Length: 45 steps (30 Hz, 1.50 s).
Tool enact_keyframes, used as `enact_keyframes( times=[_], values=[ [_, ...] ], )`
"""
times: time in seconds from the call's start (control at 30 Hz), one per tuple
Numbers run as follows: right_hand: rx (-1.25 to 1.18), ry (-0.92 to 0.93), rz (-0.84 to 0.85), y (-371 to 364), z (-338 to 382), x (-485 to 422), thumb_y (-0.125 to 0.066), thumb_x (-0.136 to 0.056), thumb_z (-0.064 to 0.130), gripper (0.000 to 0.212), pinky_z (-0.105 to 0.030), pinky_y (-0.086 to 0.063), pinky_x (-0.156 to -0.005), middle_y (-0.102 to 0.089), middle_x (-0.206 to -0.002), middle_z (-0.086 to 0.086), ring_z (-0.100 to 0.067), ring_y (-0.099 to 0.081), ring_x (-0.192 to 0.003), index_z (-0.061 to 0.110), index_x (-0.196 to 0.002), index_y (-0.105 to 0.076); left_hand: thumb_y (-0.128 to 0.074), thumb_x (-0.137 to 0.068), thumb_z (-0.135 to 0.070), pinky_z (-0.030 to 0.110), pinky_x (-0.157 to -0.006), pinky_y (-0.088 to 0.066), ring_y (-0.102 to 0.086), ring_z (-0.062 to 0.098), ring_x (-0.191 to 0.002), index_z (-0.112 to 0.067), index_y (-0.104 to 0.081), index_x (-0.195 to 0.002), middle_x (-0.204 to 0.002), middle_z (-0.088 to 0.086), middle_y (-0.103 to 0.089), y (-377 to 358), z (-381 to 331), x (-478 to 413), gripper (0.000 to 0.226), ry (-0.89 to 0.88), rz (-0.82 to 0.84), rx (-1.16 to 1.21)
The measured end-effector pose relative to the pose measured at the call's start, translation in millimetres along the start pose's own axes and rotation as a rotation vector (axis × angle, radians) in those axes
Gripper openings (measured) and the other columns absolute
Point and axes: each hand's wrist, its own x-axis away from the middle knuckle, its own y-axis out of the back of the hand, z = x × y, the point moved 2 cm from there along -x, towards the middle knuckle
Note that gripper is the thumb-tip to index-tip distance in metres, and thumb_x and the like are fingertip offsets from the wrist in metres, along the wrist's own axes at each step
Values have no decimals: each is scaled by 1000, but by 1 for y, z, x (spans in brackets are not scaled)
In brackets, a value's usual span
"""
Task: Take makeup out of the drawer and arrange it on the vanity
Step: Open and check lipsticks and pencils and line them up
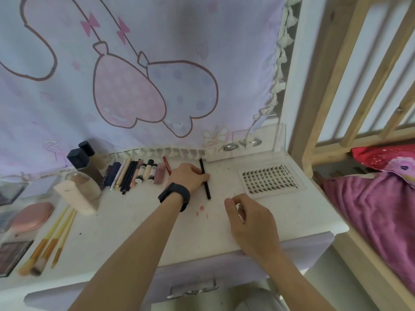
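The black pencil (204,181) is gripped on the vanity (139,234) by curled fingers of the left hand (190,178), near the makeup row (134,173) (probably to be aligned there), while the right hand (249,221) is rested loosely curled, contents unclear.

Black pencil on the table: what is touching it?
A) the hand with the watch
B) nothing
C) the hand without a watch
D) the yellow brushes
A: the left hand, which wears the black watch, has its fingers on the black pencil; the right hand is apart from it.
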Motion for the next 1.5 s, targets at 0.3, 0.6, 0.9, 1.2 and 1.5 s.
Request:
enact_keyframes(
  times=[0.3, 0.6, 0.9, 1.2, 1.5],
  values=[
    [-166, -47, 61, 7, -5, -1, -40, -106, 17, 42, -4, -39, -79, -60, -99, 19, 4, -56, -92, 27, -146, -45, -57, -95, -46, 25, -77, -49, -67, 12, -94, -30, -70, -97, -94, -9, -73, 3, 7, 29, 20, -109, -50, 75],
    [-106, -33, 115, 6, -5, 2, -63, -97, 39, 59, -4, -44, -67, -76, -105, 15, 9, -62, -74, 29, -147, -34, -72, -84, -50, 16, -80, -46, -64, -7, -88, -34, -77, -98, -94, -19, -74, -2, 6, 98, 22, -238, 257, 233],
    [19, 58, 173, 4, -3, 5, -69, -86, 54, 74, -16, -50, -71, -64, -120, 28, -1, -63, -73, 35, -148, -33, -68, -91, -37, 13, -71, -47, -66, 2, -85, -26, -73, -99, -93, -12, -74, 7, 8, 89, 14, -233, 204, 158],
    [283, 199, 50, -8, 1, 10, -49, -87, 52, 53, -25, -47, -89, -63, -119, 11, -11, -55, -107, 20, -129, -57, -67, -91, -39, 40, -93, -54, -65, 15, -90, -28, -71, -76, -75, -13, -73, 35, 25, 31, 19, -47, -7, 36],
    [361, 195, 63, -9, 0, 8, -47, -86, 52, 52, -30, -46, -88, -65, -116, 9, -15, -56, -105, 21, -125, -60, -67, -87, -53, 24, -71, -42, -55, 10, -89, -25, -70, -100, -92, -10, -63, 16, 18, 31, 30, -18, -57, -143]
  ],
)
